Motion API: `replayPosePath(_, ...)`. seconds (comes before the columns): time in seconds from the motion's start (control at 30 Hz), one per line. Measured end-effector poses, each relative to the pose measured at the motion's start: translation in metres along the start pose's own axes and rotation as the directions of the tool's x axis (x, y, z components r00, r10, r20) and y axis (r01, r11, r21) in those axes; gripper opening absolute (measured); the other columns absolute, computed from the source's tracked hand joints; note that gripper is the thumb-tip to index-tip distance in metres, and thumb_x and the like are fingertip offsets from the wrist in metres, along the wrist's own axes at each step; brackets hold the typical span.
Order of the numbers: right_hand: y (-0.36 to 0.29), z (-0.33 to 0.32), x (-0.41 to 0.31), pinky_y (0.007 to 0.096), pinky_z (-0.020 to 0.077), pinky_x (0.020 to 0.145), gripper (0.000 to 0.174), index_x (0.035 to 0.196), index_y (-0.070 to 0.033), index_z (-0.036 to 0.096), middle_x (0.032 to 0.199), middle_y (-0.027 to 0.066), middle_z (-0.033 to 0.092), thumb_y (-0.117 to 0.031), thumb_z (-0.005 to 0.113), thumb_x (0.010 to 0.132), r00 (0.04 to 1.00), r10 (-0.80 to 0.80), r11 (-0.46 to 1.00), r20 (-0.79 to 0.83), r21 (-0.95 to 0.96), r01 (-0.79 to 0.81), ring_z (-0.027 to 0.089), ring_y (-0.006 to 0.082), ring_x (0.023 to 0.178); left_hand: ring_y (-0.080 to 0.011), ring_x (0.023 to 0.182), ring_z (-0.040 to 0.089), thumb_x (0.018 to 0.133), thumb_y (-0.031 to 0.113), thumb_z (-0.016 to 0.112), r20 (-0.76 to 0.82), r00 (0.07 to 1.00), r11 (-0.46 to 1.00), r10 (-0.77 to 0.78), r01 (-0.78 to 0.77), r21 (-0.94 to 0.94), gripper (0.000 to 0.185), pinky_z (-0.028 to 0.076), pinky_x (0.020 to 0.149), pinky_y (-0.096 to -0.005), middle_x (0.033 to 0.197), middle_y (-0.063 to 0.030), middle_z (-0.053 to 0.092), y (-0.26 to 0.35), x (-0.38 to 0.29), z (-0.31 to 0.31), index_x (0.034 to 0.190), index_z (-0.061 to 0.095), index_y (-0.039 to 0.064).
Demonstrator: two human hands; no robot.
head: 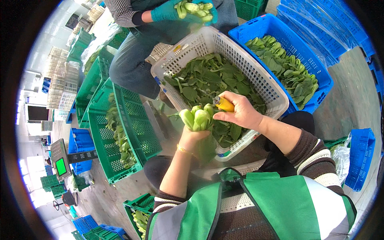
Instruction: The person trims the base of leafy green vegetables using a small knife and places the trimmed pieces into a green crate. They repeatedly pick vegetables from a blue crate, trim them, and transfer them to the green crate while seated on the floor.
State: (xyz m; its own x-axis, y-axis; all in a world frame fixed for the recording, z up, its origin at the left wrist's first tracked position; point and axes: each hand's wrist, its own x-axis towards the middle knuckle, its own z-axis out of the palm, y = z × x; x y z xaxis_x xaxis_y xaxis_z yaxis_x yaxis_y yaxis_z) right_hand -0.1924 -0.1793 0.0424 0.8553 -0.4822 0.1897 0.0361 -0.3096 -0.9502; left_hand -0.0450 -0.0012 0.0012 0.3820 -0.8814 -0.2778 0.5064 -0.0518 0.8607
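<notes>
My left hand (195, 136) grips a bunch of bok choy (198, 118), its pale stem ends up and its leaves hanging below the fist. In my right hand (243, 112) is a yellow-handled knife (224, 104), held just right of the stems; its blade is hard to make out. Both hands are over the near part of a white perforated plastic crate (258, 75). Loose green leaves (207, 78) lie inside that crate.
A blue crate (324, 82) of bok choy adjoins on the right. Green crates (132, 114) with greens stand left, beyond them a scale with a lit display (61, 166). Opposite, a person's teal-gloved hands (165, 12) hold bok choy. Wrapped blue crates (315, 24) are stacked far right.
</notes>
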Motion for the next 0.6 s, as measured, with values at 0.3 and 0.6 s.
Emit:
replayPosePath(0.3,0.015,0.024,0.007,0.0301,0.0503,0.066,0.051,0.097,0.000,0.057,0.080,0.0070,0.063,-0.042,0.081,0.079,0.945,0.321,0.928,0.056,0.178,-0.326,0.059,0.0131,0.071,-0.0198,0.129,0.044,0.084,0.040,0.076,0.246,0.967,0.992,-0.062,0.088,-0.096,0.093,0.038,0.106,-0.0347,0.142,-0.0062,0.043,-0.014,0.003,-0.002,0.152,0.022,0.010)
replayPosePath(0.6,0.017,0.014,0.010,0.0245,0.0479,0.052,0.035,0.103,-0.003,0.055,0.085,0.0052,0.063,-0.019,0.073,0.078,0.833,0.527,0.792,0.169,0.258,-0.554,0.062,0.0117,0.064,-0.0233,0.123,0.053,0.089,0.067,0.053,0.092,0.969,0.949,-0.229,0.243,-0.201,0.083,0.044,0.102,-0.0393,0.139,-0.0091,0.052,-0.006,-0.001,-0.007,0.147,0.038,0.009)
